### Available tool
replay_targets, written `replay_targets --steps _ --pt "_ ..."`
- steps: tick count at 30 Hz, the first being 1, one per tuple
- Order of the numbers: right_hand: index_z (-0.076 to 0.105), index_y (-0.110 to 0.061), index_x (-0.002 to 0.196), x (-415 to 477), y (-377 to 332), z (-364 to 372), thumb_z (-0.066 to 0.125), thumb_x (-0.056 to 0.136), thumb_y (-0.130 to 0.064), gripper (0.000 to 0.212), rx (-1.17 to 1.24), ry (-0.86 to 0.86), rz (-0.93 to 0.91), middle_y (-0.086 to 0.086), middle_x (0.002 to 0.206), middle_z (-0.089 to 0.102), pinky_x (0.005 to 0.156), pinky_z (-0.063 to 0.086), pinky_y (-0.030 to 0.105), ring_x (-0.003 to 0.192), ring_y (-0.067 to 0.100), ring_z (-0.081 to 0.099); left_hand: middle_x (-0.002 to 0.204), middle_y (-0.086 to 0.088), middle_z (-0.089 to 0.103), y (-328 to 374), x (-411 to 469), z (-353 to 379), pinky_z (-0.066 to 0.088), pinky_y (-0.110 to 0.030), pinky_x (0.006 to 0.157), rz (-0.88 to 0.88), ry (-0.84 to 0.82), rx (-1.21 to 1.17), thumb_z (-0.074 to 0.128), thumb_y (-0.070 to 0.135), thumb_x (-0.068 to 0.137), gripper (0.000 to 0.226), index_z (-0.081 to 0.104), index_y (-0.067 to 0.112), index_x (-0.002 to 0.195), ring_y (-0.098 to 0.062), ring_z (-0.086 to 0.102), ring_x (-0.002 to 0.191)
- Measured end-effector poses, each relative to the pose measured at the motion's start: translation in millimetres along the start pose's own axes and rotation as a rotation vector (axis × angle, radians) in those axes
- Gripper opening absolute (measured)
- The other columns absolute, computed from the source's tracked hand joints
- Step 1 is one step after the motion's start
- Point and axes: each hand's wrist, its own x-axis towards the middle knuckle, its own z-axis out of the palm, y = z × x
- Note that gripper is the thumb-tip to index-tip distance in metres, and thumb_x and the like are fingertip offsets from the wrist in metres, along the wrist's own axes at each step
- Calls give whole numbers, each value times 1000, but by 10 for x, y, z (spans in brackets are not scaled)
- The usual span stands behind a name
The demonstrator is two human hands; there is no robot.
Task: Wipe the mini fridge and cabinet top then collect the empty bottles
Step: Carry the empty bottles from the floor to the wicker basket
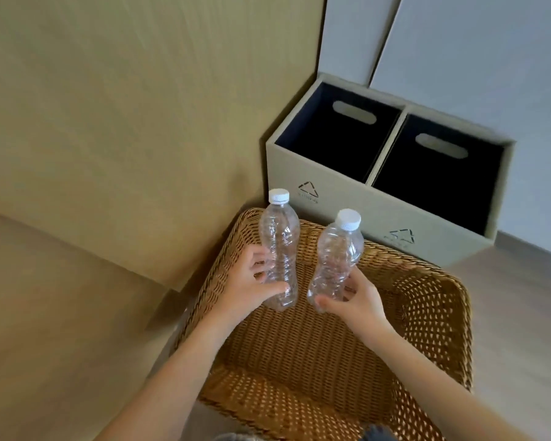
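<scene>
Bottles fill the middle of the head view: 2 clear, crumpled plastic ones, both held over a wicker basket (442, 316). The left hand (248, 281) grips the left bottle (279, 246) around its lower half, its fingers (261, 261) curled behind the plastic and the thumb laid across the front near the base. This bottle stands nearly upright, with the white left cap (279, 196) uppermost. The right hand (358, 302) grips the right bottle (339, 256) low down as well, the thumb pressed on the base end and the other fingers wrapped round the far side, visible through the clear wall. This bottle tilts, so the white right cap (348, 219) leans up and to the right. The 2 bottles are near each other but apart, with a gap between their bases. Both look empty of liquid.

The basket is square, woven of tan cane, and sits on the pale floor (522, 297) below the hands. Both forearms reach in over its near rim. Just beyond its far rim stands a grey recycling bin (347, 205) with 2 dark compartments side by side, each with a slot handle in its back wall and a triangle mark on the front. Whether basket and bin touch cannot be told. A tan wall (124, 122) runs along the left of the bin and basket.
</scene>
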Motion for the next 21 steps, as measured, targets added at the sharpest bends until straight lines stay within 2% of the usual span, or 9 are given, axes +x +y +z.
replay_targets --steps 1,4,8,10,13,15,18,21 --pt "59 -30 124 99 140 38 90 70 -17 64 -7 -4 -7 -14 108 71 87 45 13 100 -4 64 121 9 59 -133 111 12 47 -24 99 2 -15 5 88 8 66 63 53 28 114 -5 58 114" --pt "61 -27 122 288 491 135 90 69 -14 62 -1 1 -7 -9 102 75 84 51 16 95 0 68 120 9 60 -464 334 52 48 -26 99 1 -30 39 88 10 66 62 52 31 113 -6 59 113" --pt "60 -27 120 278 766 260 90 68 -9 63 3 -21 17 -9 98 75 72 53 10 89 -2 69 118 8 61 -715 354 122 51 -26 94 -38 -3 65 88 10 68 60 53 28 113 -6 60 109" --pt "60 -23 122 197 833 293 90 68 -11 63 3 -45 57 -6 100 75 72 55 14 87 1 71 117 8 61 -757 240 143 51 -22 87 -77 -21 83 87 11 70 58 53 26 115 -7 61 108" --pt "57 -19 127 57 894 343 91 67 -16 68 -34 -114 142 -2 99 76 72 62 31 82 12 75 116 9 61 -794 71 139 49 -22 86 -120 -83 152 86 14 71 59 53 26 118 -8 61 109" --pt "56 -20 127 -6 924 374 90 68 -19 68 -75 -156 169 -4 102 75 66 59 23 80 9 74 117 10 61 -814 -13 132 49 -24 87 -144 -101 204 87 18 72 62 51 25 121 -8 61 108" --pt "57 -22 119 -26 971 403 90 67 -32 62 -152 -198 213 -7 101 70 68 52 19 83 8 68 116 9 61 -879 -62 131 50 -24 82 -209 -99 230 88 22 71 63 51 24 122 -7 62 103" --pt "56 -20 121 8 1054 461 88 54 -53 81 -174 -231 258 -3 101 70 75 60 28 86 12 70 113 8 63 -908 -48 139 50 -21 75 -243 -108 236 87 20 72 58 53 25 119 -7 64 99"
